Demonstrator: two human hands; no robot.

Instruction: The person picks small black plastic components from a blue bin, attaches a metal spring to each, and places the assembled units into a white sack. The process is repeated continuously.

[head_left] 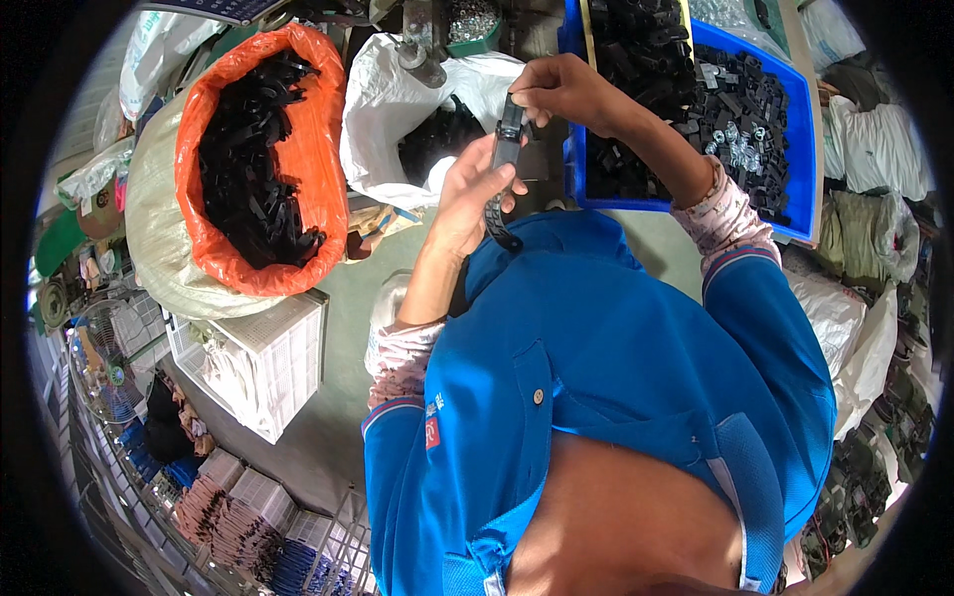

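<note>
A long black plastic piece [506,151] with a curved, notched lower end is held upright before my chest; its exact kind does not show. My left hand [465,197] is wrapped round its middle, thumb lying along the front. At the top end, the fingertips of my right hand [562,91] are pinched together on it; whether they also hold a smaller part is hidden. Just behind my left hand stands a white sack [370,109] with black pieces [437,139] inside. The blue bin [807,139] is beneath my right forearm.
At left, an orange-lined sack [323,189] full of black pieces rests by a white plastic crate [288,372]. The blue bin has small black parts [765,99] and several clear pieces [740,147]. A metal fixture [422,62] and a green tray [487,45] stand at the far side.
</note>
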